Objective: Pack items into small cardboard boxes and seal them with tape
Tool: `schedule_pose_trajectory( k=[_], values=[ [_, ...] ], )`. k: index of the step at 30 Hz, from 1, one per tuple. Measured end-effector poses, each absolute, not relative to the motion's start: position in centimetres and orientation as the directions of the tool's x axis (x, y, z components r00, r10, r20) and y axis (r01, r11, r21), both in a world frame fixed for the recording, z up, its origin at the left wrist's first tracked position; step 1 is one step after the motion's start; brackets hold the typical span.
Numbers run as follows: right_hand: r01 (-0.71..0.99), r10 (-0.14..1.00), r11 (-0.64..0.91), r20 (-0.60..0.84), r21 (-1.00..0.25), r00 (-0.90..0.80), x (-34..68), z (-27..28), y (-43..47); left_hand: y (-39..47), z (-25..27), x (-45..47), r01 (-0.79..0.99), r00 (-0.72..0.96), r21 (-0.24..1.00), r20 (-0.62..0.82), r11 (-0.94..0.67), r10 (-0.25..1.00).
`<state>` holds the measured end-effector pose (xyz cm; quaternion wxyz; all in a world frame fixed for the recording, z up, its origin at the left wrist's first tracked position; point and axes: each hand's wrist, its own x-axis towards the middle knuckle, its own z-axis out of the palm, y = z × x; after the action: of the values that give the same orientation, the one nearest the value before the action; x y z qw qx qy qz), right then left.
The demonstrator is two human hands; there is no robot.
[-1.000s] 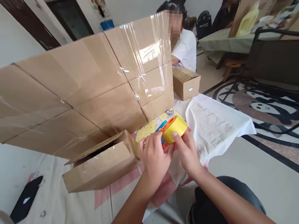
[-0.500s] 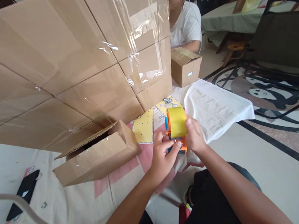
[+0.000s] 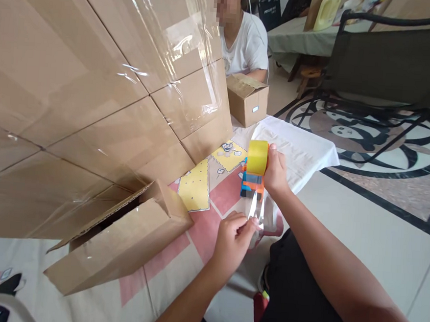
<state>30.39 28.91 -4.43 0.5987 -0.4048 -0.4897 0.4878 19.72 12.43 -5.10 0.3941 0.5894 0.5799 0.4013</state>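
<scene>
My right hand [image 3: 276,171] is closed on a tape dispenser [image 3: 253,179], orange and blue with a yellow roll [image 3: 257,157] on it. From the dispenser a strip of clear tape [image 3: 255,207] runs down toward me. Its free end is pinched between the thumb and fingers of my left hand [image 3: 236,235]. To the left, a small cardboard box [image 3: 128,248] lies on the cloth-covered table with a flap partly lifted, showing a dark gap.
A tall wall of taped cardboard boxes [image 3: 105,89] stands along the left. Behind it sits a person in a white shirt [image 3: 250,46], by another small box [image 3: 246,102]. A white cloth [image 3: 297,142] hangs over the table's right edge. A folding chair [image 3: 394,65] stands at the back right.
My left hand has moved down toward me, away from the dispenser, drawing out a strip of tape. The right hand still holds the dispenser. The view has turned slightly right.
</scene>
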Motion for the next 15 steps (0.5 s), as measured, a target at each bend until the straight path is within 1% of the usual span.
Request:
schedule_pose_trajectory(
  k=[3, 5, 15],
  values=[
    [-0.269, 0.985, 0.173, 0.164, -0.948, 0.056, 30.31, -4.98, 29.33, 12.57, -5.17, 19.41, 0.381, -0.004, 0.925, 0.013, -0.011, 1.000],
    [-0.294, 0.985, 0.175, 0.164, -0.940, 0.061, 30.26, -5.24, 29.37, 12.70, -5.18, 19.24, 0.365, -0.005, 0.931, -0.001, 0.003, 1.000],
    [-0.289, 0.990, 0.137, 0.139, -0.948, 0.014, 30.67, -4.31, 28.91, 13.20, -5.51, 19.22, 0.223, -0.019, 0.963, -0.154, 0.154, 0.988]
  ],
)
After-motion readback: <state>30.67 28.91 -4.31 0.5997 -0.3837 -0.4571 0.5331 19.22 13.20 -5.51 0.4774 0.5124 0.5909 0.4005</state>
